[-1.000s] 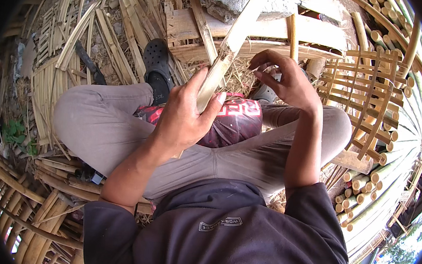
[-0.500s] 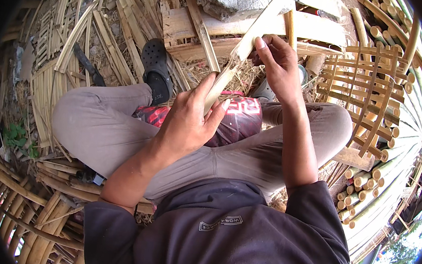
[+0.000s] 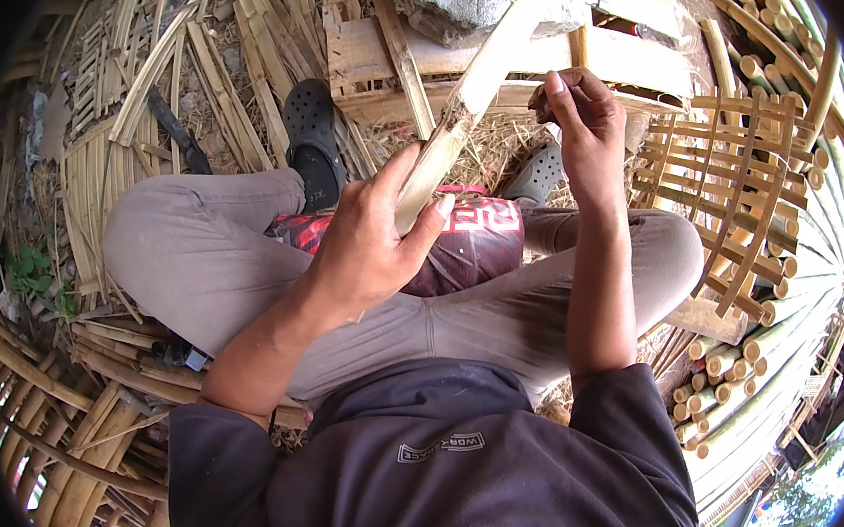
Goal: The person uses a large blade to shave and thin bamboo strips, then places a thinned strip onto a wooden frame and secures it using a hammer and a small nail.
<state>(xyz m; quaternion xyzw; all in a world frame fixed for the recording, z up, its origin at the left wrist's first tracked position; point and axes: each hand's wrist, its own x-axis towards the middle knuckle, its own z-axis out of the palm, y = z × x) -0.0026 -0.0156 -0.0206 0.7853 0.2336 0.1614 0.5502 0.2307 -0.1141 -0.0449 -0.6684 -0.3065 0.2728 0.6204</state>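
bamboo strip [image 3: 486,73] in left hand [image 3: 369,234] | stone [image 3: 455,0] on planks [image 3: 365,53] | lattice [image 3: 777,194] at right

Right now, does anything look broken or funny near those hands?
Yes: the bamboo strip in the left hand has a rough, dark patch partway along. It looks odd because the surface on either side is paler and smoother.

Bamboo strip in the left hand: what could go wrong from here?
Only the left hand grips the bamboo strip, near its lower end, so the long upper part might tip or twist.
The rough, frayed node could leave splinters if the right hand, now off the strip, rubs it.
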